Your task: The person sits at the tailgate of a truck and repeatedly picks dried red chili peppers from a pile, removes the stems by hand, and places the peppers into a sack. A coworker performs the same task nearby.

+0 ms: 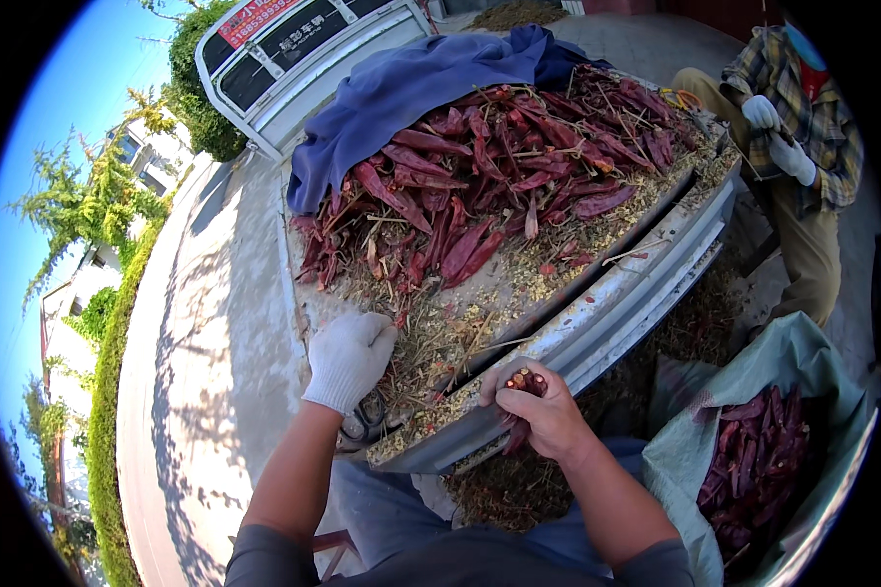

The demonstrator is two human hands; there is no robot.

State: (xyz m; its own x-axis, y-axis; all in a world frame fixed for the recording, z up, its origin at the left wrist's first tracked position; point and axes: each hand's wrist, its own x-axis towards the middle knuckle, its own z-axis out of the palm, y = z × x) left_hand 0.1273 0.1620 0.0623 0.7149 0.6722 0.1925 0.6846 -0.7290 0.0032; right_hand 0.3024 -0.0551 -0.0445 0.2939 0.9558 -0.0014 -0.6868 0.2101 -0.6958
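My left hand [352, 360], in a white knit glove, is closed over the near left corner of a truck bed. Its curled fingertips are out of sight, so what they hold, if anything, is hidden. Just below its wrist lie dark metal loops [367, 416], like scissor handles. My bare right hand [550, 411] grips a small bunch of dried red chili peppers [525, 382] beside the bed's outer edge. Their stem ends point up and the dark red pods hang below my fist. Ahead of both hands spreads a heap of dried red chili peppers [489, 161].
Seeds and stem scraps cover the truck bed [333, 308]. A blue cloth [401, 83] drapes over the heap's far side. At lower right stands a green woven sack [680, 460] holding chilies. A person [788, 127] in white gloves sits at far right.
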